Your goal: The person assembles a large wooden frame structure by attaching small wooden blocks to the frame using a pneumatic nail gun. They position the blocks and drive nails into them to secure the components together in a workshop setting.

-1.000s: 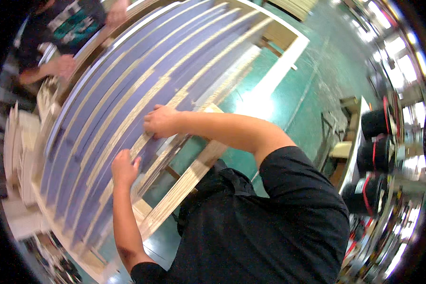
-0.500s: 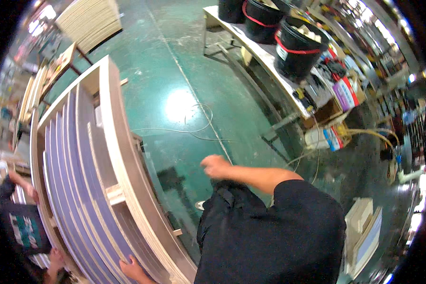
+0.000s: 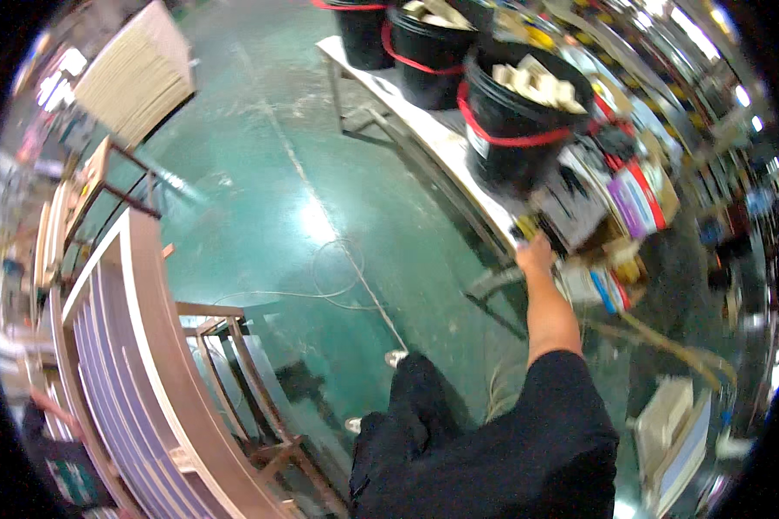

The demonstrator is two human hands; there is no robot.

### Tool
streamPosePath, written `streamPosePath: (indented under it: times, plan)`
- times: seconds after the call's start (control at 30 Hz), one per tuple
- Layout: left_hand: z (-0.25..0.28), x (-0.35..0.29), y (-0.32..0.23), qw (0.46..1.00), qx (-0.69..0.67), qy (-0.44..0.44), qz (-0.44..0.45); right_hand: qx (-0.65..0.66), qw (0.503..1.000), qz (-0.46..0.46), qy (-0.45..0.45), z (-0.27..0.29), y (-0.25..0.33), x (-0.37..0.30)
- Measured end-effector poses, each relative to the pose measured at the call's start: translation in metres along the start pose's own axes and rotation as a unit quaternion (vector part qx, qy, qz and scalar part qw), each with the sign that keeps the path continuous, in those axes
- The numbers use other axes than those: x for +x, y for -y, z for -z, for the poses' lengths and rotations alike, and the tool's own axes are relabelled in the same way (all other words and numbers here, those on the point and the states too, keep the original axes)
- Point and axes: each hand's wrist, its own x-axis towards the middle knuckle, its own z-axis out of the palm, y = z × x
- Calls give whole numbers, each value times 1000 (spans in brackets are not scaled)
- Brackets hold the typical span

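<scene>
My right hand point(image 3: 535, 253) reaches out over the near corner of the long table point(image 3: 504, 227). Its fingers are at a small yellow-and-black tool point(image 3: 525, 228), whose kind is too blurred to make out. Whether they have closed round it does not show. Just beyond stands a black bucket point(image 3: 515, 160) with a red band, full of pale wooden blocks point(image 3: 538, 85). My left hand is out of view. To my left is a large wooden frame point(image 3: 151, 285) with purple-grey slats or panels point(image 3: 117, 346) set inside it.
More black buckets point(image 3: 424, 65) line the table. A purple-and-white box point(image 3: 636, 201) sits beside the tool. Below the frame is a metal stand point(image 3: 251, 381); a thin hose point(image 3: 320, 296) loops on the green floor. Another person's arm point(image 3: 56, 411) shows at far left. Stacked boards point(image 3: 138, 73) stand beyond.
My right hand has swung from in front of my body to the tool on the table. My left hand has left the slats and gone out of view. The view has shifted toward the table.
</scene>
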Motion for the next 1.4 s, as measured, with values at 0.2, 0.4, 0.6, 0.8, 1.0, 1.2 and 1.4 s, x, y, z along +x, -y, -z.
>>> streamPosePath:
  times: [0.2,0.4,0.6,0.8,1.0,1.2,1.4]
  plan:
    - [-13,-74,-125,981,-144,-80,-103,16,994,92,63,-21,16,42]
    - [-44,-147,-273,905,-334,-138,-225,86,954,129,255,-52,-29,136]
    - [-73,-212,-208,888,-425,-121,-126,202,817,-21,539,-28,11,-43]
    - [-53,-270,-57,881,-407,-240,4,-99,662,556,493,-7,178,-357]
    - [-37,-345,134,923,-161,-314,152,-210,345,780,478,98,254,-648]
    - [-59,-344,216,961,-164,-173,137,-272,137,799,518,218,271,-902]
    - [-51,-319,243,956,-268,-70,99,-279,-96,891,346,213,247,-1088]
